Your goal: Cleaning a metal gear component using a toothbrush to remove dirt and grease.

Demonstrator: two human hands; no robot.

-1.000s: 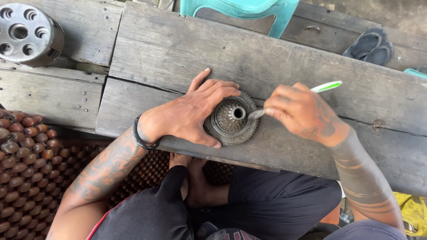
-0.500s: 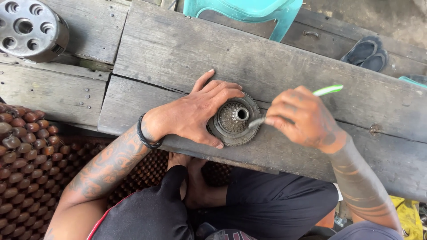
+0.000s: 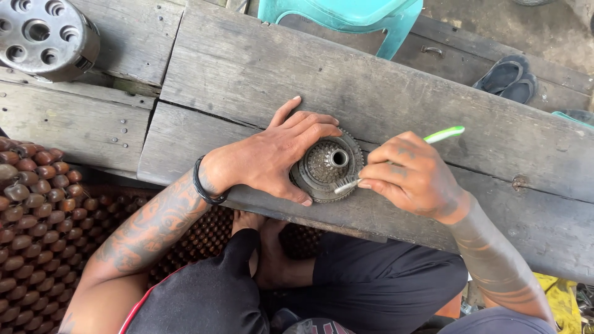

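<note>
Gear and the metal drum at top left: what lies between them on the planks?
Only bare wooden planks and the left hand gripping the gear; nothing else sits before the drum, in the head view.

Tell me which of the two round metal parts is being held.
The toothed gear on the plank's edge: the left hand grips it. The drum with holes sits untouched, top left.

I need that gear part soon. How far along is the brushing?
Already done: the round gear part lies flat on the wooden plank. In hand: the left hand steadies it while the right hand works a toothbrush at its rim. How much is clean cannot be told; grime looks left.
</note>
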